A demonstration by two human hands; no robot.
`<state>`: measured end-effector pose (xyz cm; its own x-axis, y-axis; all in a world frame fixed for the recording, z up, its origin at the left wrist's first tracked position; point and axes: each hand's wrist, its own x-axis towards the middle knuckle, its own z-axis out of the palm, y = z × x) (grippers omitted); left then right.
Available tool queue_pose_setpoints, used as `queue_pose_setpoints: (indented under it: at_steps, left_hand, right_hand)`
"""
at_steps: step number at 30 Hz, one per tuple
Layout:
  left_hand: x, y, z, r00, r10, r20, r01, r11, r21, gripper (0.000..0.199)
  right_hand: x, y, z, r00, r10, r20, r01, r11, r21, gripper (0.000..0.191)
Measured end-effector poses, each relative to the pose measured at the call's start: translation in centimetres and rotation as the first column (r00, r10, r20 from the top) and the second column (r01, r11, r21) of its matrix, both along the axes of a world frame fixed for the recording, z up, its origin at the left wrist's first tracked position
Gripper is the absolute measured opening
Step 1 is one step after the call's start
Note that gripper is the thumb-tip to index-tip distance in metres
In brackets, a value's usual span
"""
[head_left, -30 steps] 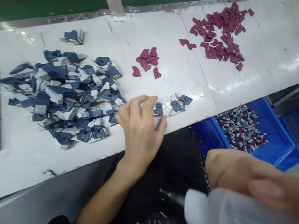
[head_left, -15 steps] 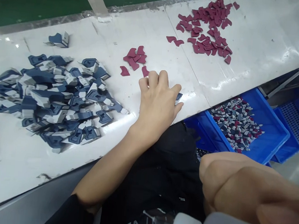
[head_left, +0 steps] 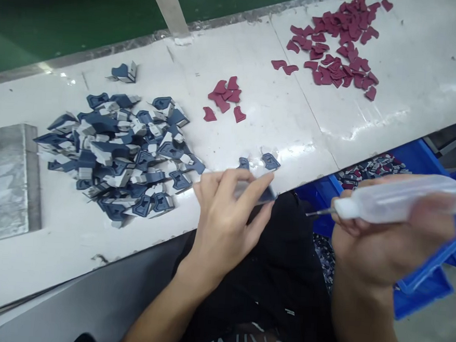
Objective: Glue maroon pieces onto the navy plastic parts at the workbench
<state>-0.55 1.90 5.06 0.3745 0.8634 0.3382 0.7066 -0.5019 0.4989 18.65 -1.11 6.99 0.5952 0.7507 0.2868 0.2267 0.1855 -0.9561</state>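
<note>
My left hand [head_left: 229, 207] is closed around a blue-and-grey piece [head_left: 266, 194] at the table's front edge, its fingers partly covering it. My right hand [head_left: 379, 244] grips a translucent squeeze bottle [head_left: 401, 199] with a white cap and a thin needle tip that points left toward my left hand. Just beyond my left hand, two blue pieces [head_left: 271, 161] lie on the white table [head_left: 301, 129]. Small dark red pieces [head_left: 222, 95] sit farther back. To the left is a large heap of blue-and-grey pieces [head_left: 116, 153].
A bigger pile of red pieces [head_left: 346, 38] spreads over the back right. One blue-and-grey piece [head_left: 124, 72] stands apart behind the heap. A metal plate [head_left: 6, 181] lies at the far left. Below the table on the right are blue bins [head_left: 420, 153] with mixed parts.
My left hand has pulled back toward the table edge with a piece in its fingers. My right hand has risen with the bottle, now in fuller view. The camera view has shifted left.
</note>
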Motion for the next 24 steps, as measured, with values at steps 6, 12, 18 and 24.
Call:
queue_pose_setpoints:
  at_steps: [6,12,18,24]
  left_hand:
    - [-0.9,-2.2,-2.2,0.995,0.075,0.064,-0.069,0.993,-0.097,0.052]
    - [-0.8,-1.7,-2.7,0.989,0.133,0.063,-0.127,0.987,-0.093,0.039]
    - [0.0,-1.4,-2.7,0.979,0.198,0.040,-0.194,0.977,-0.093,0.016]
    - [1.3,-1.1,-3.0,0.951,0.308,0.004,-0.308,0.950,-0.053,0.032]
  right_hand:
    - [-1.4,2.5,-2.6,0.963,0.107,-0.248,-0.115,0.993,-0.021,0.043]
    - [-2.0,3.3,-4.0,0.952,0.150,-0.268,-0.159,0.987,-0.010,0.034]
    - [-2.2,3.7,-4.6,0.966,0.190,-0.178,-0.192,0.981,0.010,0.031]
    - [-2.2,3.8,-5.7,0.982,0.185,-0.032,-0.186,0.982,-0.041,0.032]
